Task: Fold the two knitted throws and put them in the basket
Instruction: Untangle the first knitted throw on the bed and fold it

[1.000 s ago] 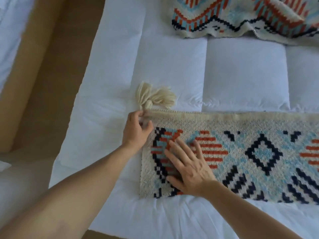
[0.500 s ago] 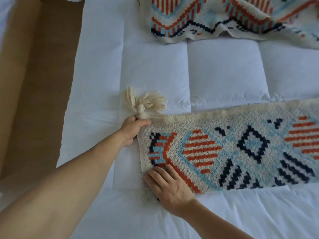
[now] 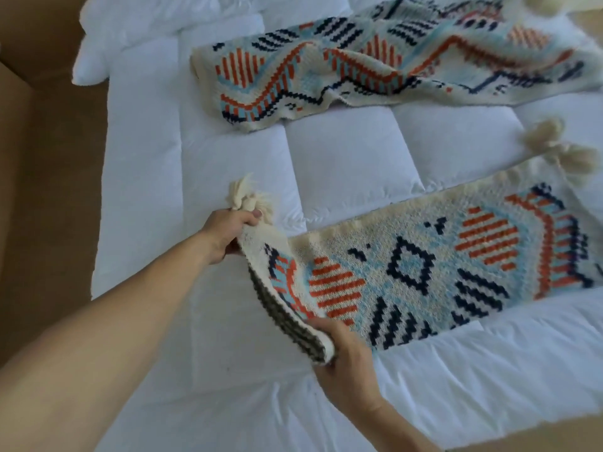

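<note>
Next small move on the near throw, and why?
Probably carry the lifted end across to the tassels at the other end, halving it: left hand and right hand each grip a corner of the near throw, raised off the quilt; the rest lies flat.

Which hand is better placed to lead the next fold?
Probably the right hand: it grips the lifted front corner of the near throw, nearer its middle. The left hand grips the tassel corner, farther out.

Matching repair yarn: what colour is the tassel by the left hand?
Plain cream, seen best in the head view: tassel beside left hand.
</note>
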Tool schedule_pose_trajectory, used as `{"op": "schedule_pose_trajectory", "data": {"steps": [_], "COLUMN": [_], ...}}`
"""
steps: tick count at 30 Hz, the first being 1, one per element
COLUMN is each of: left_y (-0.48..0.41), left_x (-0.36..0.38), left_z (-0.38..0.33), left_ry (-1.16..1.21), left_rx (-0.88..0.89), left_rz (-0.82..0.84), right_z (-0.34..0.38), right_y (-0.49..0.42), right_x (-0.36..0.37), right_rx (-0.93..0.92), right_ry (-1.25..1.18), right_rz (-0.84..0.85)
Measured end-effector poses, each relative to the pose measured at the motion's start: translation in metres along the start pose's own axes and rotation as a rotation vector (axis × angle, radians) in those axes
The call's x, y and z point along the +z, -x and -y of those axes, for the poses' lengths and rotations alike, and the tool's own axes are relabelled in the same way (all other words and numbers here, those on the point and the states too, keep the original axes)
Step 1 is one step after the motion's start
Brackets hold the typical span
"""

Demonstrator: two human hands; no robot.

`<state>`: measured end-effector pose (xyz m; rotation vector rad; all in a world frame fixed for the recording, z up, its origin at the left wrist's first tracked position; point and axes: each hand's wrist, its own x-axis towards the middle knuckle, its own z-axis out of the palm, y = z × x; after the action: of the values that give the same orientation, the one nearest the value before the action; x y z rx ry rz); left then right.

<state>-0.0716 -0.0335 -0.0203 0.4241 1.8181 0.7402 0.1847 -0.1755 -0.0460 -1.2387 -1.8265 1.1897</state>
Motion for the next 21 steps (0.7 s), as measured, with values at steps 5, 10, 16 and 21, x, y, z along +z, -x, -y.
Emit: {"op": "schedule_pose_trajectory", "data": {"steps": [5, 10, 16, 21], "left_y": [0.011, 0.015, 0.01, -0.002], "left_x": [0.054, 0.141, 0.258, 0.335], "left_z": [-0.055, -0.104, -0.135, -0.14], "left_ry": [-0.026, -0.165, -0.244, -0.289], "left_rx": [-0.048, -0.067, -0.052, -0.033], "left_rz": [0.13, 0.317, 0.39, 0.48], "right_z": [0.001, -0.023, -0.071, -0.122], "right_y": [-0.011, -0.015, -0.021, -0.03], "right_x": [-0.062, -0.125, -0.194, -0.236], "right_rx": [0.406, 0.625, 0.853, 0.949], "right_ry": [-0.367, -0.507, -0.635, -0.681], "right_rz": [-0.361, -0.591, -0.756, -0.83]}}
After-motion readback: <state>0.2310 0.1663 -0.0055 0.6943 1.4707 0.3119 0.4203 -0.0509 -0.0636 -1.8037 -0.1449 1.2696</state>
